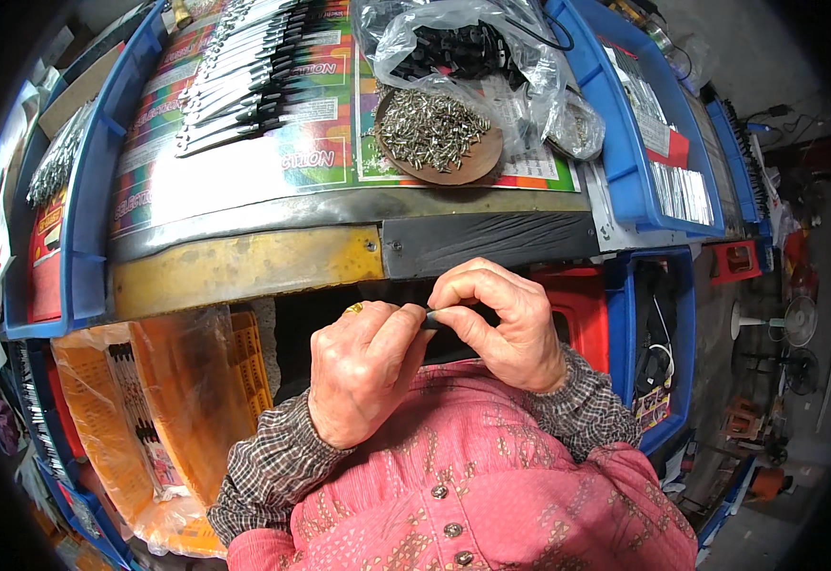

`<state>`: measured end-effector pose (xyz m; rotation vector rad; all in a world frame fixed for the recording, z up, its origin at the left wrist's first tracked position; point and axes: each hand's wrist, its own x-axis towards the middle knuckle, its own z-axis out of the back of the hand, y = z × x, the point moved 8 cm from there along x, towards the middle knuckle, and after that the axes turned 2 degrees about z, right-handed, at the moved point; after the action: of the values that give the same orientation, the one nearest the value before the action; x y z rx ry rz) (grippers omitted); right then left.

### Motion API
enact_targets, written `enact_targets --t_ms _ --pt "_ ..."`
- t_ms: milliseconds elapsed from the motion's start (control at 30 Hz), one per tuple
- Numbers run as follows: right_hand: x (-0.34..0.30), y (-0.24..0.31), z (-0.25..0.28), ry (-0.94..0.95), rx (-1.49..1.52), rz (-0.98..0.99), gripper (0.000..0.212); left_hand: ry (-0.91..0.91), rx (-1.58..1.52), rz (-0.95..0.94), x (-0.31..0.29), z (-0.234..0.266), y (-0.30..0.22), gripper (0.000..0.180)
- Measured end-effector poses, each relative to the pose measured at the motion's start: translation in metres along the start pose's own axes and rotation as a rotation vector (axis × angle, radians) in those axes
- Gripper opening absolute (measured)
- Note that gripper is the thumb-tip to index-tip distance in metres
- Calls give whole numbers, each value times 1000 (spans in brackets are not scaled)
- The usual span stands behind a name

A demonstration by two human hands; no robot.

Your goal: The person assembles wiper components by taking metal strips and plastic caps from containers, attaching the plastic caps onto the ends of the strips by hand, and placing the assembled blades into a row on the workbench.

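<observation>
My left hand (363,366) and my right hand (496,319) meet in front of my body, just below the bench edge. Between their fingertips sits a small dark grey piece (430,322), mostly covered, so its kind does not show. The left fingers are curled closed around one side of it. Thumb and forefinger of the right hand pinch the other side. Beyond the hands, a shallow brown dish (489,164) on the bench bears a heap of small metal pins or screws (430,128). A clear plastic bag (539,71) behind it holds small black parts (458,49).
Slim silver-and-black pieces (244,76) lie in a row on the bench's colourful printed sheet (311,164). Blue trays (87,243) (634,157) flank the bench. An orange plastic-lined crate (182,400) stands lower left; a blue bin (686,357) and red stool (582,309) are at right.
</observation>
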<state>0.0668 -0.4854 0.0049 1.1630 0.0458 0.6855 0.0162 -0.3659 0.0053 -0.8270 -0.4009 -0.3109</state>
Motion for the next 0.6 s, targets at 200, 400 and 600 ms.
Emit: enact_targets --t_ms 200,400,600 --pt "-2 10 -3 -58 -180 132 16 -34 20 -14 -2 0 2 24" --pt "-9 20 -5 -55 -335 328 22 -58 6 -59 -2 2 1 25" --pt "-20 29 -11 -24 -467 524 27 -106 26 -71 -5 0 1 25"
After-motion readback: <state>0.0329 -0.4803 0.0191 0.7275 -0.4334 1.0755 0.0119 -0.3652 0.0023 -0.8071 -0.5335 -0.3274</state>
